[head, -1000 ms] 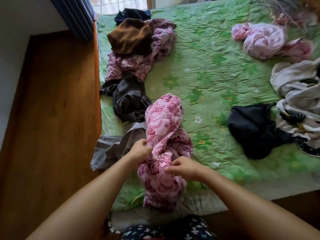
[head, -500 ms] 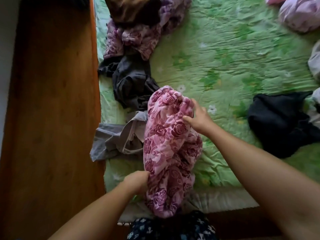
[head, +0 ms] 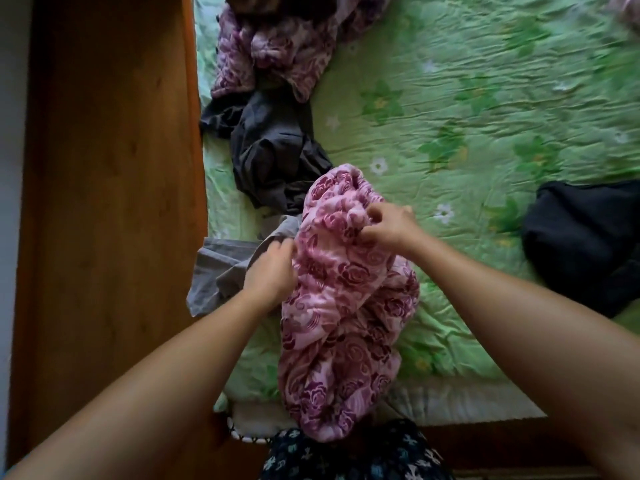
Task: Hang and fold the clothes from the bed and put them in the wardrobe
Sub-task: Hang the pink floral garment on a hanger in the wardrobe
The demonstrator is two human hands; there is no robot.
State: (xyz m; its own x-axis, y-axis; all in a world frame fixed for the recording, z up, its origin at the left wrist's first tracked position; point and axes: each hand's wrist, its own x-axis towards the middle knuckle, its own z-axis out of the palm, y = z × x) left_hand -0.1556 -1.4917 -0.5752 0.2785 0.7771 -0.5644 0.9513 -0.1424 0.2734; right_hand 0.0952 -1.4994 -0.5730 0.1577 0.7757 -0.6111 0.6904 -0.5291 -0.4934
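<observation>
A pink garment with dark rose print [head: 346, 306] lies bunched at the near edge of the bed, its lower end hanging over the edge. My left hand [head: 272, 271] grips its left side with curled fingers. My right hand [head: 389, 225] pinches the fabric near its top. The bed has a green flowered sheet [head: 467, 109].
A grey garment [head: 221, 265] lies just left of my left hand. A dark grey one [head: 273, 150] and a purple floral pile [head: 287, 53] lie farther up the left side. A black garment [head: 585, 244] sits at right. The wooden bed frame [head: 114, 202] runs along the left.
My left hand moved up from the garment's lower left to its upper left side. My right hand shifted slightly and now pinches the top. The view tilted down and closer.
</observation>
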